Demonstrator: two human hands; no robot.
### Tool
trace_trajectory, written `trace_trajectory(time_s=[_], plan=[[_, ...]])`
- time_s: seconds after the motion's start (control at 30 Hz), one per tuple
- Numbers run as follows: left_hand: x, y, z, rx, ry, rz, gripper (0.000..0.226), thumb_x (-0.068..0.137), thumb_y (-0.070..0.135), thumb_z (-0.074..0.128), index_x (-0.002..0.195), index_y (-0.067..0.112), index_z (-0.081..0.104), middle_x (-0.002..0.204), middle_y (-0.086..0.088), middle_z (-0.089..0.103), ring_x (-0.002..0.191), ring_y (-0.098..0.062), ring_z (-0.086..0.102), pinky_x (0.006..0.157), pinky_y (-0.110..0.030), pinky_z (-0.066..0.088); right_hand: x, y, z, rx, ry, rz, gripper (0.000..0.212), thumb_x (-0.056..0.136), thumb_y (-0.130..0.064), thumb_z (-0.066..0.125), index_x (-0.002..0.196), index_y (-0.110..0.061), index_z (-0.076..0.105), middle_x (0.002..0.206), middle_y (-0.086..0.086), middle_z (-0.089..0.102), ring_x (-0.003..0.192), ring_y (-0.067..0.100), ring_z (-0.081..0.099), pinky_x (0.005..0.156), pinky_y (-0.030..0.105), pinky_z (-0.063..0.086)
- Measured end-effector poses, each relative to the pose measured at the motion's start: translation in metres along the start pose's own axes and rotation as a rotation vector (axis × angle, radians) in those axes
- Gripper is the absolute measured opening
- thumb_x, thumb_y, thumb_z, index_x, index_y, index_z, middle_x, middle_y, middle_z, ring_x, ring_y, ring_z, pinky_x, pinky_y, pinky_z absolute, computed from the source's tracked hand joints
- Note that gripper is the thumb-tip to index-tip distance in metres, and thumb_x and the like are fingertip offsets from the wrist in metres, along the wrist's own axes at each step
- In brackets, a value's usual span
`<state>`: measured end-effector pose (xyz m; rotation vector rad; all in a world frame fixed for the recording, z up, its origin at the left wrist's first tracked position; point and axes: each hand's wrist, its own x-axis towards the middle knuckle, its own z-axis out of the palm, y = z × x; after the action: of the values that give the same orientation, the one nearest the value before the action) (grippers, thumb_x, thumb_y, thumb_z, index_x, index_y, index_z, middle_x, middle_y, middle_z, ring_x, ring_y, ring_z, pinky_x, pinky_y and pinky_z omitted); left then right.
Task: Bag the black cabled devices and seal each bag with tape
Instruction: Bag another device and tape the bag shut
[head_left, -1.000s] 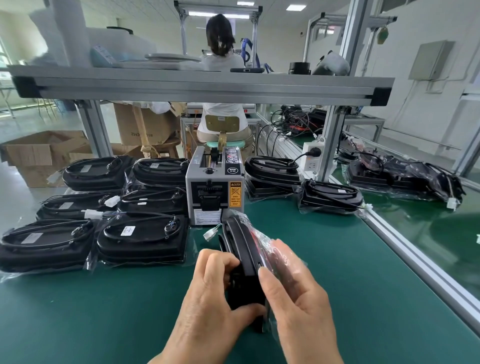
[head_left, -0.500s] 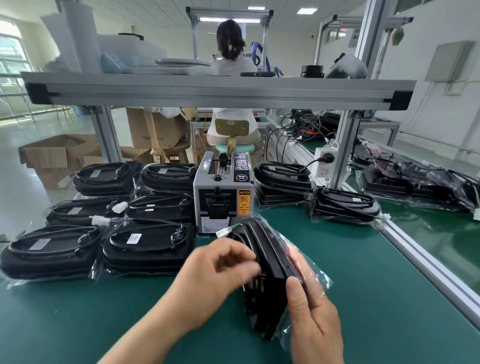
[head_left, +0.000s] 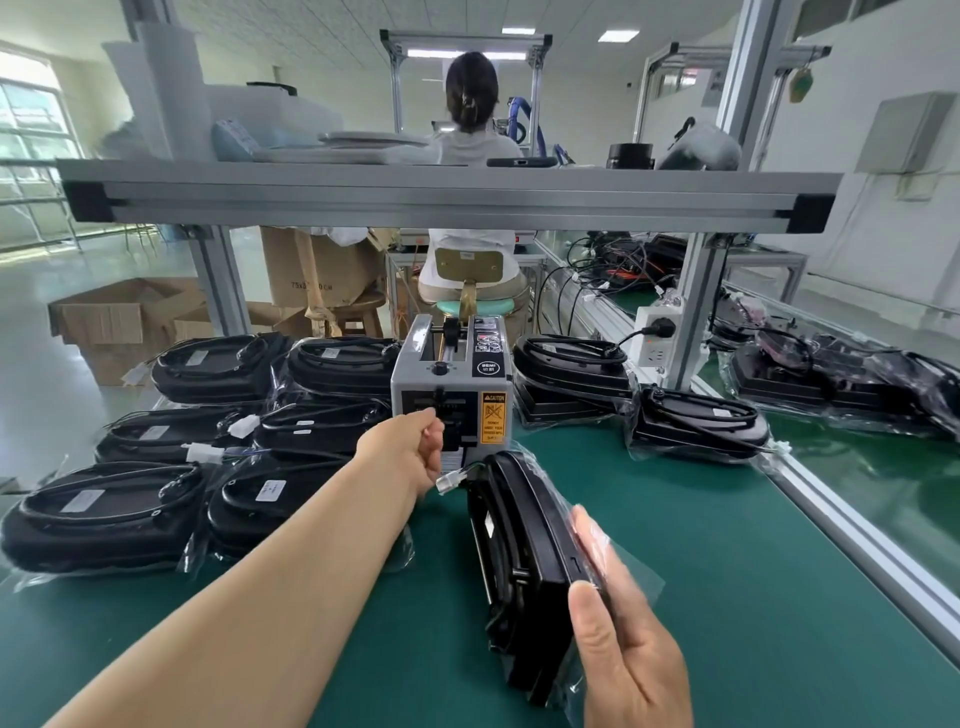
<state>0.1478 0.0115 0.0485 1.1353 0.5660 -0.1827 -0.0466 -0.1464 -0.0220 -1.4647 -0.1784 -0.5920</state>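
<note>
A: Where does the job stand?

B: Well along, I'd judge. Six bagged devices (head_left: 223, 457) lie in rows on the bench (head_left: 727, 597) left of the tape dispenser (head_left: 451, 387), and more in plastic sit to its right (head_left: 696, 423). Whether each of those is taped shut, I cannot tell from here.

A: And the one in hand?

B: The black cabled device (head_left: 524, 571) is already inside its clear bag (head_left: 631, 577), standing on edge on the bench just in front of the dispenser. The right hand (head_left: 631, 660) is clamped around its near end, thumb on one face and fingers on the other through the plastic.

A: The left?

B: The left hand (head_left: 410, 449) is at the dispenser's outlet, fingers pinched together there, seemingly on a strip of tape, though the strip itself is too small to make out.

A: So what's left?

B: Sealing this bag, by my reckoning, then setting it with the others. A further dark heap (head_left: 852, 374) lies beyond the rail.
</note>
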Motion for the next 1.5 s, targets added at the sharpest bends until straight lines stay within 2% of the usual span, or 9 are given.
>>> trace_trajectory(time_s=[0.13, 0.2, 0.43, 0.57, 0.83, 1.07, 1.27, 1.4, 1.5], plan=[[0.004, 0.000, 0.006, -0.050, 0.029, -0.051, 0.006, 0.094, 0.019, 0.067, 0.094, 0.015, 0.064, 0.056, 0.005, 0.059, 0.039, -0.002, 0.047, 0.035, -0.014, 0.034, 0.001, 0.004, 0.001, -0.012, -0.003, -0.020, 0.049, 0.084, -0.026, 0.058, 0.132, -0.021, 0.060, 0.132, -0.026, 0.061, 0.129, -0.007, 0.051, 0.098, 0.002, 0.037], [0.008, 0.000, 0.009, -0.081, 0.050, -0.060, 0.017, 0.092, 0.019, 0.067, 0.109, 0.019, 0.063, 0.061, 0.005, 0.058, 0.042, -0.003, 0.046, 0.033, -0.013, 0.033, 0.001, 0.007, 0.001, -0.020, -0.003, -0.027, 0.048, 0.085, -0.028, 0.058, 0.132, -0.024, 0.060, 0.135, -0.025, 0.060, 0.131, -0.005, 0.050, 0.100, 0.004, 0.036], [0.004, -0.005, 0.019, -0.211, 0.142, 0.023, 0.011, 0.087, 0.012, 0.062, 0.092, 0.018, 0.056, 0.051, 0.006, 0.048, 0.037, -0.004, 0.038, 0.037, -0.017, 0.031, 0.002, 0.007, -0.003, -0.047, -0.024, -0.014, 0.047, 0.086, -0.036, 0.058, 0.133, -0.032, 0.059, 0.138, -0.026, 0.057, 0.134, -0.005, 0.046, 0.103, 0.005, 0.034], [-0.023, -0.010, 0.004, -0.116, -0.013, 0.208, 0.012, 0.087, 0.011, 0.062, 0.080, 0.019, 0.054, 0.050, 0.008, 0.046, 0.038, -0.002, 0.040, 0.037, -0.015, 0.034, 0.001, 0.006, -0.004, -0.021, -0.035, 0.013, 0.046, 0.086, -0.037, 0.058, 0.132, -0.037, 0.059, 0.138, -0.027, 0.057, 0.134, -0.006, 0.046, 0.104, 0.005, 0.035], [-0.128, -0.033, -0.028, 0.356, -0.558, 0.351, 0.022, 0.081, 0.023, 0.071, 0.060, 0.021, 0.066, 0.062, 0.001, 0.054, 0.048, -0.007, 0.042, 0.049, -0.018, 0.039, 0.000, 0.001, -0.002, -0.069, -0.081, -0.030, 0.044, 0.095, -0.036, 0.050, 0.137, -0.049, 0.053, 0.142, -0.027, 0.053, 0.137, -0.006, 0.042, 0.108, 0.009, 0.032], [-0.147, -0.047, -0.025, 0.649, -0.557, 0.476, 0.017, 0.075, 0.026, 0.078, 0.064, 0.016, 0.068, 0.056, 0.000, 0.051, 0.047, -0.010, 0.037, 0.047, -0.013, 0.034, 0.000, 0.001, -0.002, -0.073, -0.101, -0.044, 0.049, 0.092, -0.050, 0.046, 0.139, -0.039, 0.051, 0.145, -0.027, 0.050, 0.140, -0.004, 0.040, 0.112, 0.012, 0.031], [-0.143, -0.043, -0.020, 0.791, -0.647, 0.462, 0.021, 0.077, 0.024, 0.080, 0.059, 0.022, 0.070, 0.056, 0.005, 0.053, 0.048, -0.004, 0.041, 0.049, -0.012, 0.036, 0.000, 0.005, -0.003, -0.030, -0.118, -0.035, 0.043, 0.095, -0.028, 0.050, 0.137, -0.034, 0.053, 0.145, -0.020, 0.053, 0.139, 0.000, 0.043, 0.114, 0.019, 0.034], [-0.141, -0.040, -0.020, 0.824, -0.665, 0.480, 0.016, 0.066, 0.033, 0.078, 0.063, 0.018, 0.071, 0.066, -0.009, 0.047, 0.050, -0.010, 0.032, 0.048, -0.016, 0.032, 0.000, 0.004, -0.003, -0.015, -0.122, -0.031, 0.043, 0.095, -0.026, 0.050, 0.137, -0.033, 0.053, 0.145, -0.019, 0.053, 0.138, -0.001, 0.043, 0.112, 0.016, 0.035], [-0.139, -0.042, -0.020, 0.812, -0.662, 0.481, 0.015, 0.066, 0.031, 0.078, 0.061, 0.019, 0.070, 0.061, -0.006, 0.047, 0.049, -0.009, 0.031, 0.046, -0.016, 0.030, 0.000, 0.003, -0.002, -0.014, -0.125, -0.029, 0.044, 0.095, -0.026, 0.050, 0.138, -0.032, 0.053, 0.146, -0.018, 0.053, 0.139, 0.000, 0.042, 0.114, 0.019, 0.035]])
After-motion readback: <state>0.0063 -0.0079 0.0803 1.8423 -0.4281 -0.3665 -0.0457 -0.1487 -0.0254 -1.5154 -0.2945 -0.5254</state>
